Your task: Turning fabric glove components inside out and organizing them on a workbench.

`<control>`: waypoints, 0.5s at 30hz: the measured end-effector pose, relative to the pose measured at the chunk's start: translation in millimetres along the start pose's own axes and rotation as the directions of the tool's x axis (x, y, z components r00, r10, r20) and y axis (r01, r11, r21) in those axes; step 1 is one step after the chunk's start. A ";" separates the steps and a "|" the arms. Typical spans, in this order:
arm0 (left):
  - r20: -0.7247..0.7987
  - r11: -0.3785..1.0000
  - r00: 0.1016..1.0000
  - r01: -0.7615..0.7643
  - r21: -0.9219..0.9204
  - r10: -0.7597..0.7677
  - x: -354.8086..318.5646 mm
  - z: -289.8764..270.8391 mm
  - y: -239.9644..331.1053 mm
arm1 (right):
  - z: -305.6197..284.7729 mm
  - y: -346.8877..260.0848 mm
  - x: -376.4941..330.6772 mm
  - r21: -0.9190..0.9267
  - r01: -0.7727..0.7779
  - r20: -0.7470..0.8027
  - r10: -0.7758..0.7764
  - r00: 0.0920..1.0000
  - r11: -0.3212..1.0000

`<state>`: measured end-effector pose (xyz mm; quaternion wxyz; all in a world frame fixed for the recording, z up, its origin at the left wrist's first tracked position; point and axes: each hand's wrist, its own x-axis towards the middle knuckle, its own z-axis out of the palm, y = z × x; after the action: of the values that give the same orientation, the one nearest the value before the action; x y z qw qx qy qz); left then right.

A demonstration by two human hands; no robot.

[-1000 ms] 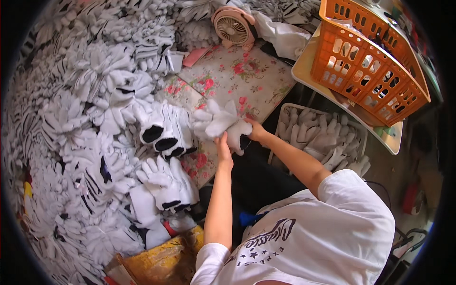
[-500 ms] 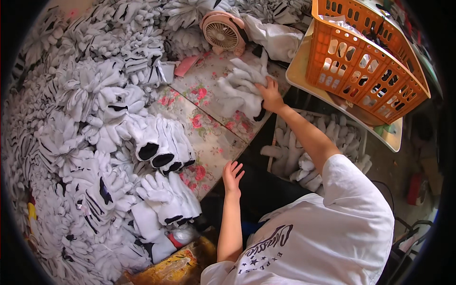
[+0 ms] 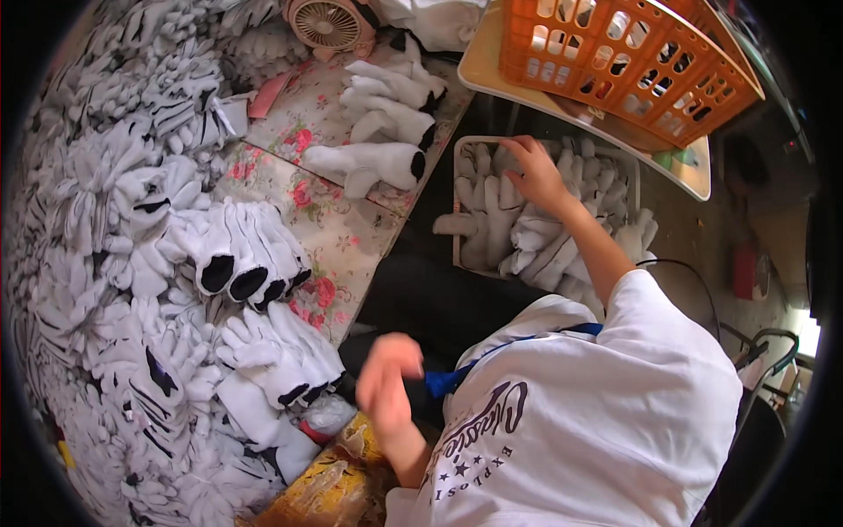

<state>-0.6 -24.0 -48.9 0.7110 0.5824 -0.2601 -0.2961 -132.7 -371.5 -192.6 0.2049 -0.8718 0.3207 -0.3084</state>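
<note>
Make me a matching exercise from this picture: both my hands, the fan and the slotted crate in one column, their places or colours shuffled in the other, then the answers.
1. Left hand
2. Right hand
3. Fan
4. Slotted crate

A. Orange
B. Over the gloves in the pale bin
C. Pink
D. Blurred, left of the blue strap

Pairs: 1-D; 2-B; 3-C; 4-A.

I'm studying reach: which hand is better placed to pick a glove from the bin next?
Right, I'd judge: the right hand is open over the gloves in the bin, while the left hand, blurred, is farther from them.
</note>
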 end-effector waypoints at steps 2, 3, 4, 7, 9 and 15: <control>0.072 0.965 0.962 -0.263 -0.022 0.264 -20.2 13.2 44.4 | -1.5 -3.8 -5.2 -0.011 -0.008 -0.014 0.008 1.000 1.000; 0.117 0.933 0.926 -0.356 -0.049 0.360 -21.0 17.6 54.5 | -6.9 -1.9 -10.3 -0.032 -0.029 -0.035 0.028 0.999 0.999; 0.140 0.911 0.900 -0.408 -0.060 0.412 -22.2 21.9 60.6 | -8.3 2.7 -15.1 -0.101 -0.037 0.017 0.039 0.999 0.994; 0.179 0.865 0.846 -0.495 -0.081 0.502 -17.4 31.1 59.1 | -7.6 16.4 -23.9 -0.255 -0.037 0.120 0.070 0.990 0.966; 0.186 0.854 0.834 -0.513 -0.088 0.520 -18.3 35.4 53.9 | -8.5 20.0 -27.8 -0.296 -0.027 0.142 0.072 0.987 0.955; 0.206 0.851 0.826 -0.514 -0.107 0.524 -17.5 38.7 44.8 | -24.2 22.5 -43.2 -0.380 -0.038 0.710 0.318 0.628 0.924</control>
<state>-35.1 -30.9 1.8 0.7435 0.4350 -0.4812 -0.1626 -184.7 -361.8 -205.0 0.2015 -0.9045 0.3373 0.1662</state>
